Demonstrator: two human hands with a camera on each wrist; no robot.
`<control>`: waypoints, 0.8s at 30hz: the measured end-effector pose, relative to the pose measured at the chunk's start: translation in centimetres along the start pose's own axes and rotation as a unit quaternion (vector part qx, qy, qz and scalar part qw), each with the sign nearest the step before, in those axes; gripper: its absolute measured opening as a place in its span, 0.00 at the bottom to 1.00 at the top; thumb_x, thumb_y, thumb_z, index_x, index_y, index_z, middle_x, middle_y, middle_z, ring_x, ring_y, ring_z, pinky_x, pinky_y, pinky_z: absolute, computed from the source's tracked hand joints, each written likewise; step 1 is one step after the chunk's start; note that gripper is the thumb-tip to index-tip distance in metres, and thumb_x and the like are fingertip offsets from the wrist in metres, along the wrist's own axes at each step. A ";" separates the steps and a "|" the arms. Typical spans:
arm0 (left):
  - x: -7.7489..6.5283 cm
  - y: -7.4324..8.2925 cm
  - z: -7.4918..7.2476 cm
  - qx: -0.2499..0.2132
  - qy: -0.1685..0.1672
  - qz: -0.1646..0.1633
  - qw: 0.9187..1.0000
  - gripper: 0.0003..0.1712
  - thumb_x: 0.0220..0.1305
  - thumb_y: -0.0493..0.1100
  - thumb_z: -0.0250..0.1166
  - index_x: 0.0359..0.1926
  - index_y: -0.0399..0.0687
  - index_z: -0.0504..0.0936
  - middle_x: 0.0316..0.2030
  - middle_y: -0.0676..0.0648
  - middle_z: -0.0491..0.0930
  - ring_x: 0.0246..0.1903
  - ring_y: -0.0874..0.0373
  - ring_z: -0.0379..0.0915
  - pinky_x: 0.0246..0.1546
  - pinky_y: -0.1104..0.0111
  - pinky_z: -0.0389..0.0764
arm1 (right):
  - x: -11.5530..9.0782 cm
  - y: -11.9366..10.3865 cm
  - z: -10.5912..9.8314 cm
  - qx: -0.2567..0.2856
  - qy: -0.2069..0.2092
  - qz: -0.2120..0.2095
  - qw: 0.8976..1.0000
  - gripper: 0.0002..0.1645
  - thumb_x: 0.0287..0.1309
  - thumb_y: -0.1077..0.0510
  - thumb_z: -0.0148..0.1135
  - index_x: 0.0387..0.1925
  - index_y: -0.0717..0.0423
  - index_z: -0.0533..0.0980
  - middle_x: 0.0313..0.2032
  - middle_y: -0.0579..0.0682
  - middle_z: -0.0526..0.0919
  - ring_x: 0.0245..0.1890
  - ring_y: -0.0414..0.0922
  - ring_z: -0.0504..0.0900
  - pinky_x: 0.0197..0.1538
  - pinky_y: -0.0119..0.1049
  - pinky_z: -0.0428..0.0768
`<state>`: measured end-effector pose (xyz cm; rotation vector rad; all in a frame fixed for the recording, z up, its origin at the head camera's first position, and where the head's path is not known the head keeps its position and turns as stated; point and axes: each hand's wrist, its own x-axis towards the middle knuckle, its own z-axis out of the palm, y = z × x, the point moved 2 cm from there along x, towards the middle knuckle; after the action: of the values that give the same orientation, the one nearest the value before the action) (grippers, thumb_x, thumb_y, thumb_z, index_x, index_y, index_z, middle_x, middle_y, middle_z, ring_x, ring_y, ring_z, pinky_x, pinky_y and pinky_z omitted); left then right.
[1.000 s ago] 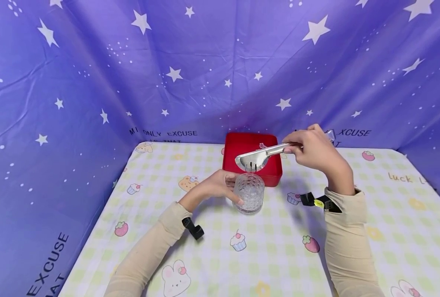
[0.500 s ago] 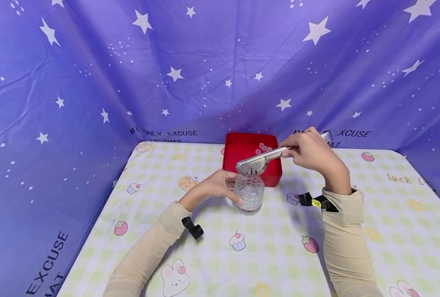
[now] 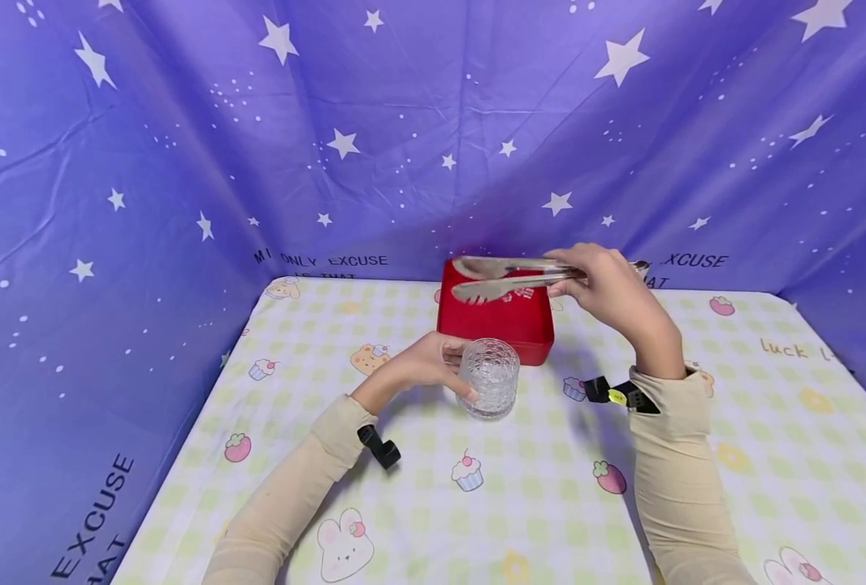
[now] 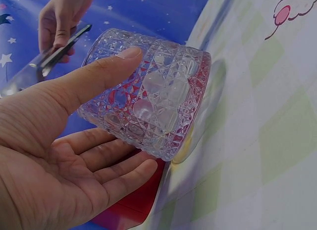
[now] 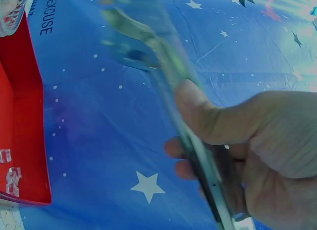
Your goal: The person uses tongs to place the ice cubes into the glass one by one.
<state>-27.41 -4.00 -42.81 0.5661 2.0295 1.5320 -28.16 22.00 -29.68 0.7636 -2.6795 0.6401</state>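
Note:
A clear patterned glass (image 3: 490, 383) stands on the table in the head view. My left hand (image 3: 427, 366) holds it from the left, thumb on the near side. The left wrist view shows the thumb (image 4: 101, 74) along the glass's wall; rounded clear shapes show through it, too unclear to name. My right hand (image 3: 603, 283) grips metal tongs (image 3: 495, 288) over the red box (image 3: 535, 353). The tongs' tips stand apart, with nothing seen between them. Several small clear cubes (image 5: 13, 176) lie in the box, beyond the glass.
A tablecloth (image 3: 404, 504) with printed cupcakes and strawberries covers the table. Purple star-printed curtain (image 3: 404, 203) hangs behind the table's far edge and along its left side. Black camera straps (image 3: 626, 396) sit on both wrists.
The tongs were low at the glass's rim half a second ago. They have since risen and swung back over the red box, and their tips have spread. The left hand and glass stay put.

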 end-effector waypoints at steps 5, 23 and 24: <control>0.1 -0.1 0.1 0.000 -0.003 -0.002 1.000 0.41 0.44 0.30 0.81 0.63 0.40 0.80 0.56 0.42 0.85 0.56 0.53 0.82 0.59 0.67 0.83 | -0.1 0.2 -0.4 0.006 0.068 0.028 0.997 0.26 0.57 0.66 0.72 0.57 0.67 0.78 0.40 0.64 0.82 0.40 0.59 0.76 0.49 0.55 0.74; 0.1 -0.2 0.0 0.010 0.001 -0.002 1.000 0.42 0.44 0.30 0.81 0.64 0.42 0.80 0.57 0.44 0.85 0.56 0.55 0.81 0.60 0.68 0.82 | 0.2 1.7 0.1 -0.133 0.228 0.033 0.964 0.18 0.63 0.59 0.67 0.52 0.62 0.81 0.44 0.64 0.83 0.43 0.62 0.74 0.59 0.64 0.63; 0.1 -0.2 0.0 0.010 0.001 -0.002 1.000 0.41 0.44 0.31 0.81 0.64 0.41 0.80 0.56 0.43 0.85 0.55 0.56 0.81 0.59 0.68 0.83 | 0.2 1.9 0.2 -0.142 0.233 0.034 0.961 0.18 0.63 0.58 0.66 0.52 0.62 0.81 0.44 0.64 0.83 0.42 0.62 0.74 0.59 0.65 0.62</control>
<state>-27.50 -4.05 -43.03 0.5690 2.0474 1.5134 -29.42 23.22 -30.44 0.3862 -2.2949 0.3764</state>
